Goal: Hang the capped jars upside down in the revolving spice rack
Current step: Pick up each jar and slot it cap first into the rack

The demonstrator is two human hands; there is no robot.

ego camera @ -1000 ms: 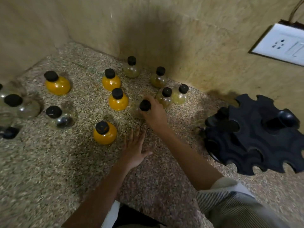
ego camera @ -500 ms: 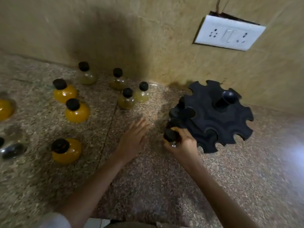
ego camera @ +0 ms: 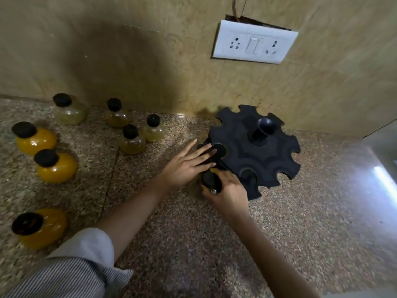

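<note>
Seven jars (ego camera: 54,168) dot the granite counter (ego camera: 171,244) below a wall socket (ego camera: 254,45).

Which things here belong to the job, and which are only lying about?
For the job: spice rack, held jar in the right hand, left hand on the rack, three orange jars, four pale jars.
Just there: wall socket, counter.

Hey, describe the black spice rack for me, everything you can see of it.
The spice rack is a matte black disc, plastic by its look, with rounded notches round its rim and a central post ending in a flared knob. It stands upright on the speckled counter close to the wall. The left hand rests flat on its left edge; the right hand holds a black-capped jar at its near rim.
</note>
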